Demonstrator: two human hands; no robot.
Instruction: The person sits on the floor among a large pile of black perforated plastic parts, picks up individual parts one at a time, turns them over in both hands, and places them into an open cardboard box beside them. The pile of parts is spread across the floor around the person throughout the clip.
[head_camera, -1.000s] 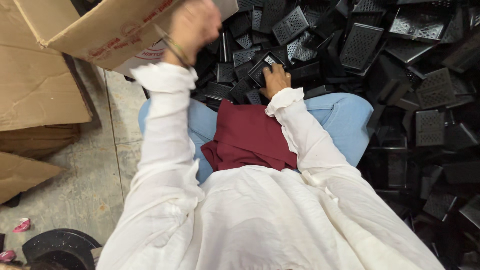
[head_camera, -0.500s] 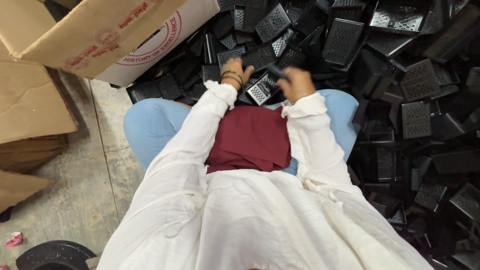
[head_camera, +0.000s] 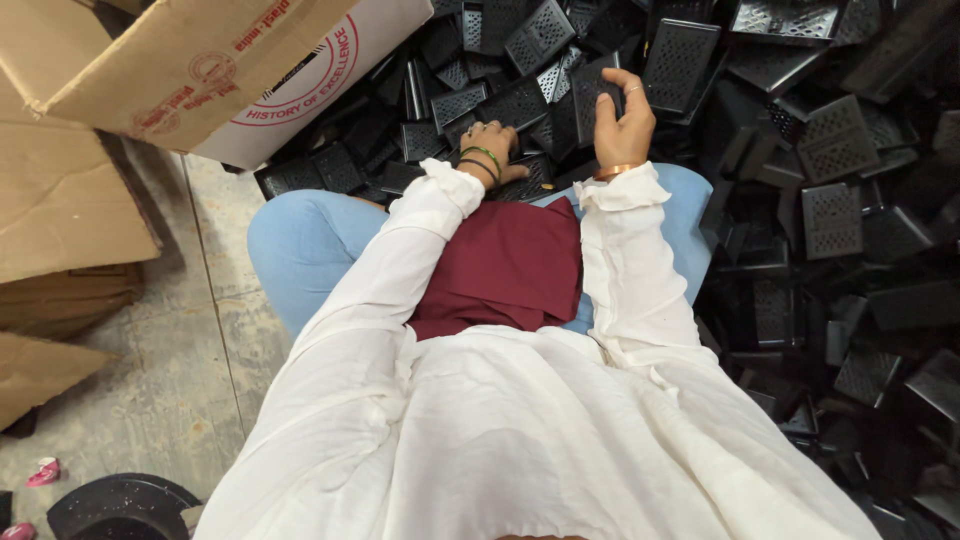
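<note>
Two hands at a heap of black perforated plastic pieces, seen from above.

I see the right hand (head_camera: 622, 122) raised, fingers curled round one black perforated piece (head_camera: 597, 98) — gripped upright, I think, though dark on dark blurs its edges. The left hand (head_camera: 488, 150) lies palm down on the pile of black pieces (head_camera: 830, 200); whether it grips anything I cannot tell. Both wear white sleeves (head_camera: 400, 260). A maroon cloth (head_camera: 505, 265) covers the lap — cardboard boxes (head_camera: 190, 70) stand left, touching the pile.
</note>
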